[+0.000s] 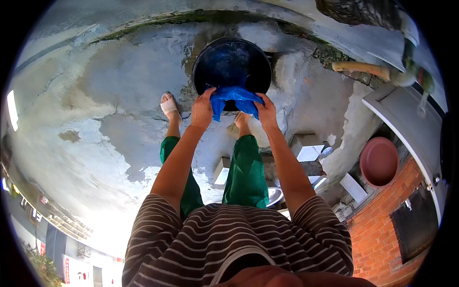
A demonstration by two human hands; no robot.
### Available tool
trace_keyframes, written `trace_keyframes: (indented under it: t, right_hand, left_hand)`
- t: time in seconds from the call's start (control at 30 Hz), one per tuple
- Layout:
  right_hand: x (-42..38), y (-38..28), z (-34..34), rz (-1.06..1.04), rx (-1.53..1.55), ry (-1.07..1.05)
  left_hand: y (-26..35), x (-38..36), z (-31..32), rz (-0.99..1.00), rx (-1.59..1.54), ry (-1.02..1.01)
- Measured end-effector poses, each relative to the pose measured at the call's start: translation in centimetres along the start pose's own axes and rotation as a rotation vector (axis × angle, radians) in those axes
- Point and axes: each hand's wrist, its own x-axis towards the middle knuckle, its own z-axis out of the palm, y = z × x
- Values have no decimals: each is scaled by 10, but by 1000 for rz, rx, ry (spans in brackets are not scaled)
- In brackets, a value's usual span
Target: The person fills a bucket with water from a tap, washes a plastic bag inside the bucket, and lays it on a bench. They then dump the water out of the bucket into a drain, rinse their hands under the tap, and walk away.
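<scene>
A bright blue cloth or thin plastic piece (233,95) is stretched between my two hands, over the near rim of a large round black tub (229,60). My left hand (202,109) pinches its left end with fingers closed. The right end is gripped by my right hand (267,111), also with closed fingers. Part of the blue piece hangs down outside the rim. The inside of the tub is dark, and its contents are hard to make out.
My feet in light sandals (169,105) stand on worn concrete just before the tub. To the right are pale blocks (306,147), a reddish-pink basin (379,162), a grey sink or counter (406,124), a pipe with a tap and a brick wall (377,229).
</scene>
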Motion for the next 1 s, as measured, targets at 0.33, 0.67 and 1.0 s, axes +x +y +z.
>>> trace_keyframes:
  t: [0.33, 0.67, 1.0]
  right_hand:
    - [-145, -200, -149, -335, 396, -45]
    - [-165, -284, -220, -530, -15, -33]
    - [-186, -331, -250, -590, -211, 71]
  left_hand:
    - [208, -81, -231, 457, -161, 0]
    - [269, -95, -325, 592, 222, 171]
    - [306, -91, -342, 399, -171, 232]
